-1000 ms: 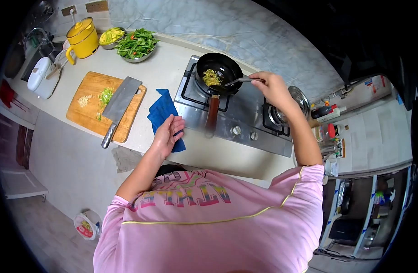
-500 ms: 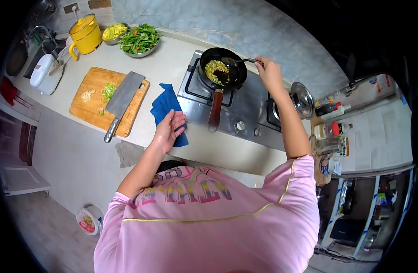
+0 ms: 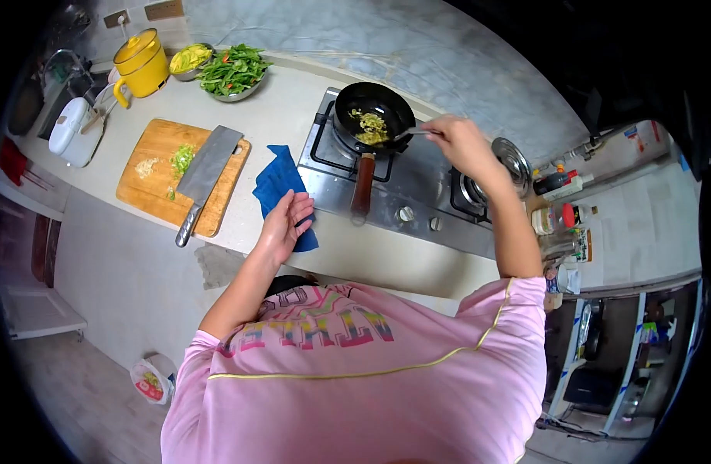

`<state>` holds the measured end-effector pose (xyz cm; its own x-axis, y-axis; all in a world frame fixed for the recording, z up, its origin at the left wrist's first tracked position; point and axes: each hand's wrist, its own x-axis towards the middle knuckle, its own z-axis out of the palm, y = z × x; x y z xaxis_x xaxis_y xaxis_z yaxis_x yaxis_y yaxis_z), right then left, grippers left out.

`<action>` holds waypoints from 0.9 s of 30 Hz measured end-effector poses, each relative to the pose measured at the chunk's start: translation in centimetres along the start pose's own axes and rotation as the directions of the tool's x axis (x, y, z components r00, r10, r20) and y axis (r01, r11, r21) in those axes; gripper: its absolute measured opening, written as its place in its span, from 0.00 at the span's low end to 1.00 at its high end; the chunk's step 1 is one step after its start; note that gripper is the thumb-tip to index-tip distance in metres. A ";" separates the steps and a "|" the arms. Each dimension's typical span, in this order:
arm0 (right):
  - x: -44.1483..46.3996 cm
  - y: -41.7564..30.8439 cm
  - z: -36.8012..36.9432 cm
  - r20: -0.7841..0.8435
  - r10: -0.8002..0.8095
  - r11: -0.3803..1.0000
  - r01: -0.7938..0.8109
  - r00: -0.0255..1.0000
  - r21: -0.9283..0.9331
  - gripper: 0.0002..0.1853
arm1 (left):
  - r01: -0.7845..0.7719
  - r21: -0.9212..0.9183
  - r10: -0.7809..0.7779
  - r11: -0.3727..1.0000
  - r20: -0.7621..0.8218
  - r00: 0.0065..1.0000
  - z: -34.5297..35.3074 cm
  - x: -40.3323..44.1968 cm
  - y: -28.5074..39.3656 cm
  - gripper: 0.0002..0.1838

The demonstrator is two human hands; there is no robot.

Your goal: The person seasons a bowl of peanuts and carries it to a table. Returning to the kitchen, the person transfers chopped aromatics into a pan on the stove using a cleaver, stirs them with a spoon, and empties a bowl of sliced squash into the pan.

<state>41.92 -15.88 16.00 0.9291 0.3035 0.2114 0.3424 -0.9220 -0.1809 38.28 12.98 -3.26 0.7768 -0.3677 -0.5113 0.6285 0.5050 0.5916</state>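
My right hand is closed round the handle of a spatula, whose head reaches into a black wok. Chopped yellow-green bits lie in the wok's bottom, next to the tool. The wok sits on the left burner of the gas stove, its wooden handle pointing toward me. Palm up and fingers loosely spread, my left hand is empty over a blue cloth at the counter's edge.
Left of the cloth, a cleaver lies across a cutting board with chopped green and pale bits. Behind are a bowl of green vegetables, a bowl of yellow slices and a yellow pot. Jars stand at right.
My right hand has lowered and come nearer, shifting the spatula to the wok's right near side. The chopped bits are bunched differently. My left hand has barely moved.
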 end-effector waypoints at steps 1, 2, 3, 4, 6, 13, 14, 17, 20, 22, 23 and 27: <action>0.6 0.5 1.4 -0.051 -0.007 1.000 0.006 0.999 -0.009 0.09 | 0.008 -0.001 -0.008 1.000 0.014 1.000 0.3 0.2 -0.1 0.17; 1.1 1.2 2.5 -0.103 -0.017 1.000 0.015 0.995 -0.019 0.09 | 0.013 -0.001 -0.013 1.000 0.027 1.000 0.4 0.5 -0.1 0.17; 1.5 2.1 3.4 -0.181 0.020 1.000 -0.020 0.983 -0.002 0.09 | 0.012 0.010 -0.013 1.000 0.045 0.999 0.4 0.7 -0.2 0.17; 2.1 2.8 4.2 -0.256 0.054 0.999 -0.051 0.965 0.018 0.09 | 0.011 0.017 -0.012 1.000 0.045 0.999 0.5 0.6 0.0 0.17; 2.8 3.9 5.4 -0.356 0.073 0.997 -0.069 0.931 0.024 0.09 | 0.010 0.021 -0.011 1.000 0.044 0.999 0.6 0.4 0.0 0.17; -0.2 3.4 7.6 -0.387 0.084 0.992 -0.039 0.918 0.123 0.09 | -0.001 -0.003 0.001 1.000 0.037 0.999 0.1 0.5 0.2 0.17; -1.2 2.7 7.8 -0.404 0.110 0.988 -0.054 0.908 0.146 0.09 | -0.013 -0.007 0.014 1.000 0.020 1.000 -0.1 0.5 0.5 0.17; -4.0 2.9 11.1 -0.414 0.053 0.996 -0.021 0.909 0.082 0.11 | -0.046 -0.029 0.046 0.999 -0.010 0.999 -1.3 0.3 1.6 0.17; -5.6 3.5 12.6 -0.318 0.093 0.995 -0.076 0.944 0.065 0.10 | -0.100 -0.047 0.100 0.994 -0.010 0.995 -3.5 -0.1 3.2 0.16; -6.8 3.3 12.0 -0.316 0.144 0.986 -0.108 0.938 0.130 0.09 | -0.150 -0.011 0.150 0.989 -0.021 0.988 -4.9 -1.6 5.1 0.18; -7.5 2.7 11.3 -0.346 0.184 0.974 -0.124 0.920 0.188 0.09 | -0.161 0.047 0.164 0.986 -0.084 0.983 -5.1 -3.3 6.0 0.18; -13.6 -3.8 8.2 -0.353 0.414 0.798 -0.147 0.839 0.585 0.08 | -0.162 0.156 0.185 0.974 -0.148 0.972 -8.9 -8.5 7.5 0.20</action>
<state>29.14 -14.48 5.95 0.8721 -0.2113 0.4414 0.2182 -0.6394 -0.7372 36.07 26.85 -0.01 0.8649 -0.1486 -0.4795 0.4932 0.4294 0.7566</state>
